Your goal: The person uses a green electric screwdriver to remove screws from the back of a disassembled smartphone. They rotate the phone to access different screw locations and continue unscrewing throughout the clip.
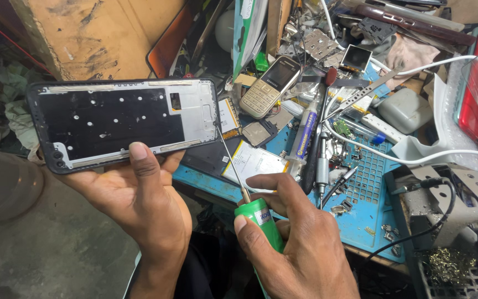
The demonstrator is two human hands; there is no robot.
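The left hand [139,205] holds the phone frame [123,123] level above the desk [360,221] edge, thumb pressed on its lower rim. The right hand [300,238] fingers pinch the green-handled screwdriver [264,218], tip at the frame's right edge.

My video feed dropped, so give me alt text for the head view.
The left hand holds an opened phone frame flat while the right hand points a green-handled screwdriver at its right edge, above a cluttered blue repair mat.

both hands [139,194] raised, fingers curled
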